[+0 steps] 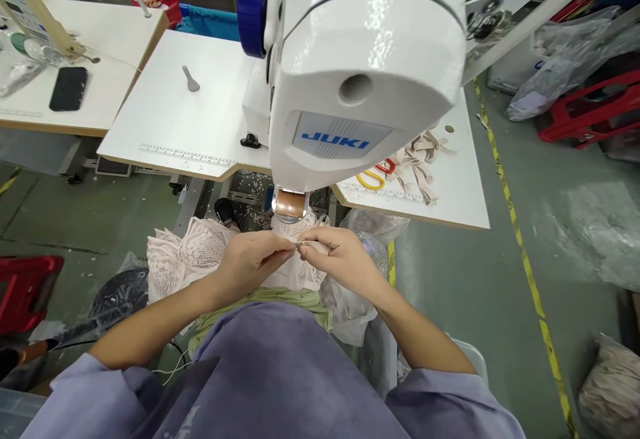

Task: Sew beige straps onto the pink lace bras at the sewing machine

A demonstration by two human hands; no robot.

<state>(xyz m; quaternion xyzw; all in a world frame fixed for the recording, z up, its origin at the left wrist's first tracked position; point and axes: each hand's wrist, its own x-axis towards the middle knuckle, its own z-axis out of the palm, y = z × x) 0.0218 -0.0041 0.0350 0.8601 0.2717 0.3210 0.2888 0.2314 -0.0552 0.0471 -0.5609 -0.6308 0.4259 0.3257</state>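
Note:
A pale pink lace bra [205, 246] lies over my lap, its cups bunched at the left and more lace below the sewing machine [365, 79]. My left hand [250, 262] pinches a thin edge of this fabric between thumb and forefinger. Fingertip to fingertip with it, my right hand [345, 259] is closed on the same spot, and pale cloth shows between its fingers. The small part at the pinch is mostly hidden. Just above both hands sits the machine's copper-coloured plate [291, 204] with a metal rim.
The white table [165, 106] holds a grey spoon-shaped tool [190, 79]. Yellow-handled scissors [371, 180] and cut fabric strips [420, 166] lie right of the machine. A phone [69, 88] rests on the neighbouring table. Plastic bags [350, 299] hang beside my right forearm.

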